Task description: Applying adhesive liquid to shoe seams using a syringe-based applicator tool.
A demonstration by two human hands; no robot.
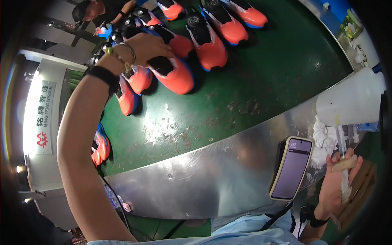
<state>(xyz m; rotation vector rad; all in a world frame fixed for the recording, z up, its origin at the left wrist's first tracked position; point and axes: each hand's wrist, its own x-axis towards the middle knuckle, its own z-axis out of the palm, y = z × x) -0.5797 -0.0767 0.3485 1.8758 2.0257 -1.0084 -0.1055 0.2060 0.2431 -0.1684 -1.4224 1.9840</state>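
Observation:
My left hand (143, 47) reaches far out over the green table and grips an orange-red shoe (175, 77) by its black collar. Some of its fingers are hidden behind the shoe. Other shoes of the same orange, black and blue kind stand around it, among them one shoe (211, 53) to its right and another (140, 79) to its left. At the lower right, my right hand (332, 185) has its fingers closed round a small beige block (344, 164). A whitish strip (346, 188) hangs by that palm; whether the hand holds it too I cannot tell.
A phone (290, 167) with a lit screen lies on the table's metal edge (196, 175). Right of it are crumpled white material (322, 141) and a white tub (347, 100). Across the table a person (102, 12) handles a blue item. More shoes (101, 145) sit at the left edge.

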